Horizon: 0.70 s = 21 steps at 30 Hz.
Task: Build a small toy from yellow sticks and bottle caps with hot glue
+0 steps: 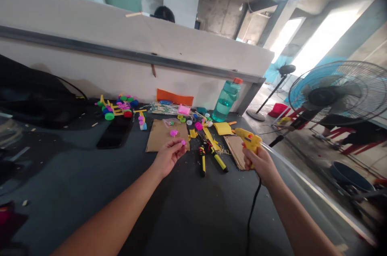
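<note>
Between the thumb and fingers of my left hand (169, 157) is a small pink piece (183, 142), too small to make out exactly. That hand is over the front right part of a cardboard sheet (154, 137), on which another pink piece (173, 133) lies. My right hand (262, 163) is wrapped round the handle of a yellow glue gun (248, 137), its nozzle pointing left. A black cord (253, 207) runs down from the gun. Pliers with yellow and black handles (219, 162) lie on the dark table between my hands.
A teal water bottle (225, 103) stands by the partition. Colourful wheeled models (117, 109) and a black phone (114, 134) are at the left. Bottle caps (182, 119), a yellow sponge-like block (223, 128) and another cardboard piece (236, 149) lie around. A fan (326, 96) stands beyond the right edge.
</note>
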Each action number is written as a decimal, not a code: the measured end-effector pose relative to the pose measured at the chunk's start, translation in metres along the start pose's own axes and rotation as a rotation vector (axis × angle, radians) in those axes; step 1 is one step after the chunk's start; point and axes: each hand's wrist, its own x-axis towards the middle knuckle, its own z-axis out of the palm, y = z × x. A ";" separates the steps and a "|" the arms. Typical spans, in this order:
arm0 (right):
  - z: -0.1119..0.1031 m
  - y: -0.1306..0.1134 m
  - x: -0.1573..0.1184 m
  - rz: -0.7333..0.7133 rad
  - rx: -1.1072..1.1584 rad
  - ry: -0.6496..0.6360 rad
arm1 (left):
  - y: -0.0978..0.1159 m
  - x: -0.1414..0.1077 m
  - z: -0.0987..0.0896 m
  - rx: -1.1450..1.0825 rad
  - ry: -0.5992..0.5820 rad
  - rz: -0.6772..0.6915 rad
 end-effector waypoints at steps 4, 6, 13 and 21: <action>0.043 -0.029 -0.021 0.034 0.444 -0.282 | -0.001 -0.001 -0.001 0.018 -0.019 0.001; 0.063 -0.032 -0.031 0.067 0.549 -0.364 | -0.002 -0.001 -0.001 0.024 -0.032 -0.005; 0.086 -0.009 -0.046 0.122 0.499 -0.506 | -0.005 -0.002 0.000 0.040 -0.047 -0.050; 0.082 0.003 -0.046 0.131 0.436 -0.520 | -0.004 -0.004 0.007 0.095 -0.010 -0.098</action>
